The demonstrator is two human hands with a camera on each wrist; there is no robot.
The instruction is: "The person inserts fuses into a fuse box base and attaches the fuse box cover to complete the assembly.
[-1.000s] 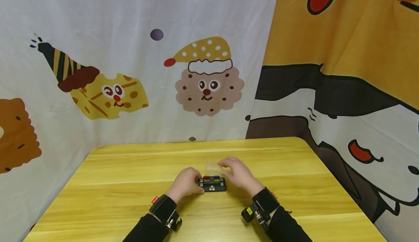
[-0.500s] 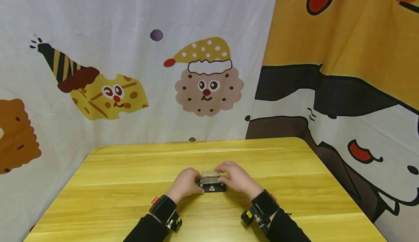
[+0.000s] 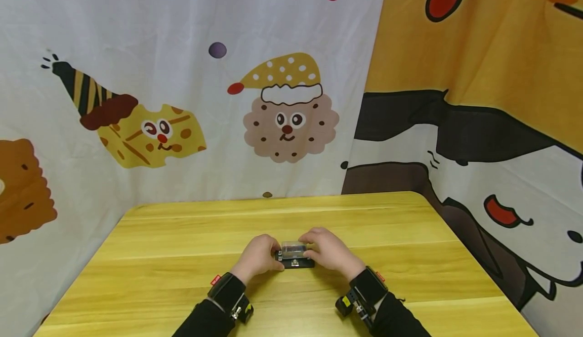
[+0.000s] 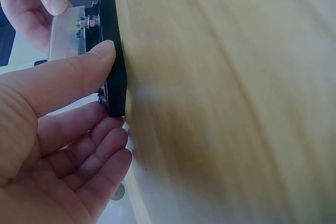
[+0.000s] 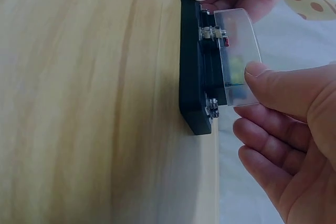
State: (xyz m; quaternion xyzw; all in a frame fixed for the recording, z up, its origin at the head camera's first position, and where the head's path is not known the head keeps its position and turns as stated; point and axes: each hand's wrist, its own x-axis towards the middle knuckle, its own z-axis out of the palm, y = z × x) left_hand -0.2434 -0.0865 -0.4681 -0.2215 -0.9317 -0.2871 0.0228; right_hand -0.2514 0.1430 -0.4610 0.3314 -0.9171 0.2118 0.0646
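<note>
A black fuse box base [image 3: 298,264] lies on the table, with metal screw terminals [image 5: 211,33] along it. My left hand [image 3: 257,257] holds its left end, the thumb [image 4: 105,51] on the front side and fingers behind. Over the raised middle stands a clear plastic cover [image 5: 236,51], pinched at its right end by my right hand [image 3: 333,252]. Red and yellow-green colours, likely fuses, show blurrily through the cover in the right wrist view. Whether the cover sits fully down on the base I cannot tell.
The wooden table [image 3: 182,236] extends around both hands. Behind it hangs a white curtain [image 3: 182,13] with cartoon prints, and a darker patterned one [image 3: 410,48] covers the right side. Each wrist wears a black strap with a small camera [image 3: 243,310].
My right hand has brought the clear cover down and forward from behind the fuse box onto its raised middle. The left hand has kept its hold on the base.
</note>
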